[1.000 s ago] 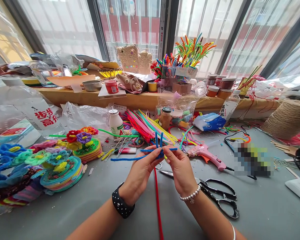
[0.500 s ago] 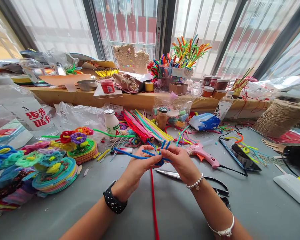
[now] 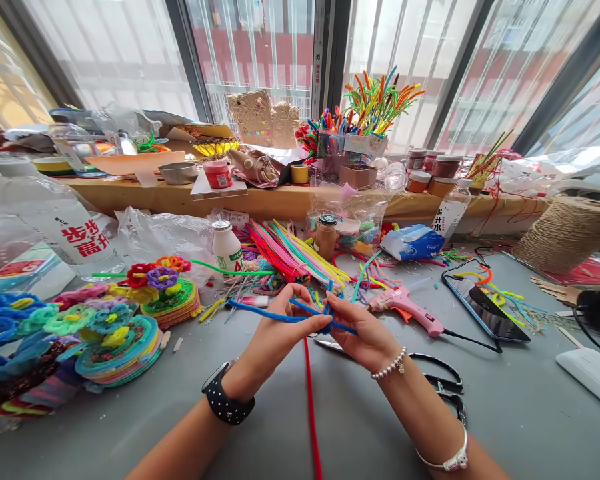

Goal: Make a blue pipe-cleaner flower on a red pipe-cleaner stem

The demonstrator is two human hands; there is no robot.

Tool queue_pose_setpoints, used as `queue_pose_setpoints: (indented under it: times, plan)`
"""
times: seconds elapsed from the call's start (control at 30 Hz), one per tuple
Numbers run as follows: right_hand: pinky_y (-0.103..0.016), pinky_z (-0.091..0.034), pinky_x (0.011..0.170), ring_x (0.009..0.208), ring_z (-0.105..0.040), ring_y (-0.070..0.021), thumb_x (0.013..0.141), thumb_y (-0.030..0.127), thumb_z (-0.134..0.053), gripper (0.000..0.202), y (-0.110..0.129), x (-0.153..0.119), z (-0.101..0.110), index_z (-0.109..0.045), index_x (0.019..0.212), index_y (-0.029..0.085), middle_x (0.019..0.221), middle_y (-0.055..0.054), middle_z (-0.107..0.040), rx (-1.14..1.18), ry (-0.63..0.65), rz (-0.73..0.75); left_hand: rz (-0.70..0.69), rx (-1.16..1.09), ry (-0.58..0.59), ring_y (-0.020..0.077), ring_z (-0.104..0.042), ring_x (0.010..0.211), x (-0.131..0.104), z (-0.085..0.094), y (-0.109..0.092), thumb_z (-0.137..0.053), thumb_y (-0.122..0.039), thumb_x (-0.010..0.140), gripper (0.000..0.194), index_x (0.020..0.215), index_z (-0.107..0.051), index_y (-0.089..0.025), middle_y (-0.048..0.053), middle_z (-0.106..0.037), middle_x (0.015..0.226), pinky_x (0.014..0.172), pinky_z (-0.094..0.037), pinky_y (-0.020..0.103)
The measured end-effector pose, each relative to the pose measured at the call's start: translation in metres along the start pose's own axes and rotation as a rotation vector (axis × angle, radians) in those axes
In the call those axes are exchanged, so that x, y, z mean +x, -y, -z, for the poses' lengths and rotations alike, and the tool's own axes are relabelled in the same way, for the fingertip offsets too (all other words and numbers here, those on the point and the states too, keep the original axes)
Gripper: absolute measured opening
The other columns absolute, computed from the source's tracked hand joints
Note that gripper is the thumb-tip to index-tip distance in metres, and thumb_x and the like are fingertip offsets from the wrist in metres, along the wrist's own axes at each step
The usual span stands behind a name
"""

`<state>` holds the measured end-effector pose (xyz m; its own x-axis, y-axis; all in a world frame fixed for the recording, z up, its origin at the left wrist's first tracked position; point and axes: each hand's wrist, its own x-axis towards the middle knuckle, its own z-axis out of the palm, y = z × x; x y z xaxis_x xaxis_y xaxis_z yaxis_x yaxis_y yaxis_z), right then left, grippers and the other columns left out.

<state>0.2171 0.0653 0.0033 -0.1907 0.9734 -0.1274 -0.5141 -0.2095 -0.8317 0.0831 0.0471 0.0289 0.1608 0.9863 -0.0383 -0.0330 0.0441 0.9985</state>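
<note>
Blue pipe cleaners (image 3: 265, 312) are held between both hands above the middle of the grey table. My left hand (image 3: 285, 323) is closed, thumb and fingers pinching them, with one long end sticking out to the left. My right hand (image 3: 363, 327) also pinches them, near the spot where the blue strands cross. Fingers partly hide that crossing. Beneath the hands a red pipe cleaner (image 3: 310, 407) runs along the table toward me. Behind the right wrist lie scissors (image 3: 440, 380), their blades partly covered by the hand.
A pink glue gun (image 3: 413, 310) with a black cord and a phone (image 3: 485, 307) lie to the right. Pipe-cleaner flowers (image 3: 117, 323) crowd the left side. Behind are loose pipe cleaners (image 3: 285, 250), a white bottle (image 3: 227, 247) and a brown jar (image 3: 325, 237).
My right hand has turned a little and its fingers have shifted on the blue pipe cleaners. The strands at the crossing now lie differently. The left hand keeps its pinch.
</note>
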Motion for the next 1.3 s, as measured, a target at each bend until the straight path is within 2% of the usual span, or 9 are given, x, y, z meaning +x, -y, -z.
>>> queue_pose_setpoints:
  times: [0.2,0.33,0.4,0.5,0.6,0.73,0.9,1.17,1.3]
  plan:
    - [-0.022,-0.041,0.054,0.056,-0.054,-0.0102,0.055,0.032,-0.070,0.021,0.010,-0.004,-0.003,-0.064,0.065,0.015,0.063,-0.001,-0.062,0.077,-0.073,-0.022,0.153,-0.204,0.095,0.0117,-0.058,0.065,0.001,-0.002,-0.004,-0.063,-0.026,0.064,0.025,0.083,-0.050,-0.016,0.001,-0.061,0.069,0.068,-0.044,0.026]
    - [-0.021,-0.039,0.053,0.054,-0.050,-0.0077,0.055,0.032,-0.070,0.019,0.012,0.002,0.003,-0.064,0.065,0.017,0.063,0.002,-0.061,0.096,-0.180,0.107,0.221,-0.071,0.473,0.0154,-0.060,0.065,-0.007,0.004,-0.013,-0.064,-0.026,0.062,0.021,0.079,-0.059,-0.014,0.007,-0.065,0.070,0.064,-0.045,0.027]
    - [-0.020,-0.037,0.053,0.054,-0.048,-0.0073,0.054,0.031,-0.071,0.018,0.014,0.005,0.007,-0.063,0.063,0.017,0.062,0.003,-0.060,-0.025,-0.202,0.178,0.132,-0.090,0.621,0.0182,-0.061,0.069,-0.011,0.007,-0.018,-0.065,-0.026,0.061,0.019,0.076,-0.062,-0.015,0.007,-0.067,0.072,0.065,-0.045,0.028]
    - [-0.021,-0.035,0.054,0.055,-0.046,-0.0078,0.058,0.032,-0.068,0.019,0.019,0.004,0.012,-0.061,0.061,0.015,0.060,0.003,-0.057,-0.288,-0.141,0.267,-0.191,-0.081,0.255,0.0173,-0.059,0.072,-0.012,0.011,-0.023,-0.060,-0.028,0.066,0.013,0.073,-0.064,-0.018,0.006,-0.066,0.075,0.068,-0.044,0.026]
    - [-0.022,-0.035,0.052,0.055,-0.046,-0.0098,0.063,0.035,-0.064,0.020,0.026,-0.002,0.011,-0.061,0.063,0.015,0.059,0.002,-0.055,-0.522,0.063,0.259,-0.316,0.180,-0.048,0.0189,-0.055,0.084,-0.006,0.014,-0.024,-0.064,-0.023,0.061,0.018,0.078,-0.066,-0.020,0.005,-0.065,0.086,0.078,-0.039,0.024]
    - [-0.023,-0.036,0.052,0.057,-0.047,-0.0117,0.064,0.032,-0.062,0.016,0.030,-0.010,0.007,-0.061,0.062,0.016,0.063,0.000,-0.053,-0.737,0.342,0.222,-0.279,0.445,0.101,0.0175,-0.055,0.078,-0.001,0.017,-0.020,-0.066,-0.026,0.057,0.018,0.075,-0.066,-0.021,0.002,-0.065,0.078,0.071,-0.038,0.021]
    - [-0.023,-0.037,0.053,0.057,-0.046,-0.0117,0.064,0.033,-0.062,0.017,0.027,-0.011,0.005,-0.061,0.060,0.016,0.061,0.000,-0.052,-0.731,0.333,0.219,-0.052,0.432,0.360,0.0126,-0.052,0.057,-0.001,0.013,-0.013,-0.061,-0.032,0.062,0.017,0.066,-0.064,-0.016,-0.001,-0.061,0.058,0.054,-0.037,0.020]
    - [-0.021,-0.036,0.056,0.062,-0.046,-0.0091,0.064,0.029,-0.064,0.024,0.035,-0.014,0.003,-0.060,0.085,0.020,0.071,0.002,-0.056,-0.380,0.192,0.203,0.026,0.099,0.161,0.0110,-0.051,0.060,0.000,0.008,-0.014,-0.061,-0.029,0.064,0.015,0.060,-0.059,-0.014,0.000,-0.057,0.060,0.060,-0.038,0.020]
    - [-0.022,-0.036,0.057,0.058,-0.046,-0.0082,0.064,0.028,-0.065,0.014,0.032,-0.009,0.006,-0.062,0.071,0.018,0.063,0.003,-0.055,-0.278,0.146,0.179,0.050,-0.050,0.124,0.0103,-0.050,0.061,0.001,0.009,-0.010,-0.060,-0.028,0.066,0.014,0.065,-0.059,-0.014,0.000,-0.056,0.063,0.062,-0.038,0.020]
